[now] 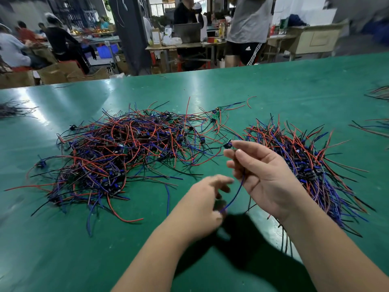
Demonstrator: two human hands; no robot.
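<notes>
On the desk [273,85], a large wire pile [117,152] lies left of centre; a second wire pile [305,163] lies right of it. Before the gap between them are the left hand [202,205] and, behind-right of it, the right hand [263,175], a wire [235,194] hanging between both.

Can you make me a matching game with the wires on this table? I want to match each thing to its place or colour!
1. blue wire
2. tangled pile
3. tidy bundle
4. table

a. green
b. in the right hand
c. left of the left hand
d. right of the right hand

Pairs: 1-b, 2-c, 3-d, 4-a
</notes>
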